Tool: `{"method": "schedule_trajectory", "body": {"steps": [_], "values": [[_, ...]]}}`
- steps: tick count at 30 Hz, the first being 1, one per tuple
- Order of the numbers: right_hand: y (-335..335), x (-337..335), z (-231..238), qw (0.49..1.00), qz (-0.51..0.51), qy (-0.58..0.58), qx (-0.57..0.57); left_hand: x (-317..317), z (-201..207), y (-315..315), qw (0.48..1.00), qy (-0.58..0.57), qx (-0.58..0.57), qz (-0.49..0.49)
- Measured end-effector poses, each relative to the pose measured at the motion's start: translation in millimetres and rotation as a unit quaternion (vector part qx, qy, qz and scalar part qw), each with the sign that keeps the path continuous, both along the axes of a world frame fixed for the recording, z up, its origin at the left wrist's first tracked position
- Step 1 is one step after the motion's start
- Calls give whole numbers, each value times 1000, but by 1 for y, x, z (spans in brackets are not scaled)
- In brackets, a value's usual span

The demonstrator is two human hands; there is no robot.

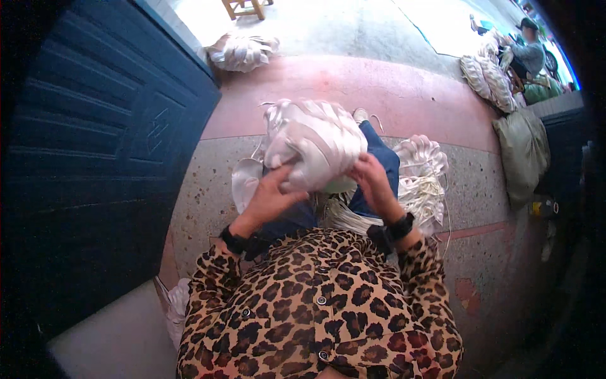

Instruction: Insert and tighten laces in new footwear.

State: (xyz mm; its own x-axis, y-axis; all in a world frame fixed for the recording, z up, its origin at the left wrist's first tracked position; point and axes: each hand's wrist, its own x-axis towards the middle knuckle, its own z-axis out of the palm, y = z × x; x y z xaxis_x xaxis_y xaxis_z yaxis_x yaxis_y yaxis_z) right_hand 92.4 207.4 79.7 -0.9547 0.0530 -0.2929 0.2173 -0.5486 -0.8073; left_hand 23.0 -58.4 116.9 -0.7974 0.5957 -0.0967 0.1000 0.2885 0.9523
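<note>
1. Nearest, we see the wearer's leopard-print shirt (322,303), with a dark band (233,240) at the left wrist.
2. We find the left hand (270,194) at the near left side of the satiny pale bundle (312,136), thumb spread wide from the fingers.
3. The right hand (372,180) touches the bundle's right edge with bent fingers; blurred, it does not let us tell whether it grips.
4. The satiny pale bundle lies ahead of the shirt, between both hands, over the legs in jeans (386,169).
5. To its right we note a second bundle (421,183) on the floor (467,180).
6. Left stands a dark blue door (120,145); right, a greyish sack (522,151).
7. Farther off, we observe another bundle (243,52), a wooden stool (246,7) and a seated person (530,54).
</note>
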Motion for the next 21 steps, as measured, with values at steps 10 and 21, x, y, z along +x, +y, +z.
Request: {"method": "schedule_trajectory", "body": {"steps": [10,21], "values": [[-11,59,-130,889,-61,-101,442,37,-115,48,861,332,-319,-217],[-36,51,-136,780,17,-123,613,20,-175,44,780,463,-297,-298]]}}
